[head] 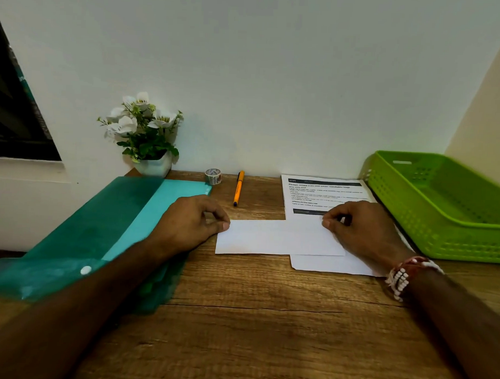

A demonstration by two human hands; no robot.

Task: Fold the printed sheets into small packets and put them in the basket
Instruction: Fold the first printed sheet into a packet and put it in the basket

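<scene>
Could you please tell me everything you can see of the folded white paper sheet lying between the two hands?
The folded white paper sheet is a wide, blank rectangle, apparently doubled over, lying flat on the brown wooden desk. Its right part overlaps a printed white sheet beneath it. The left hand pinches its upper left corner with curled fingers; the right hand pinches its upper edge near the right end. No print shows on its upper face.
</scene>
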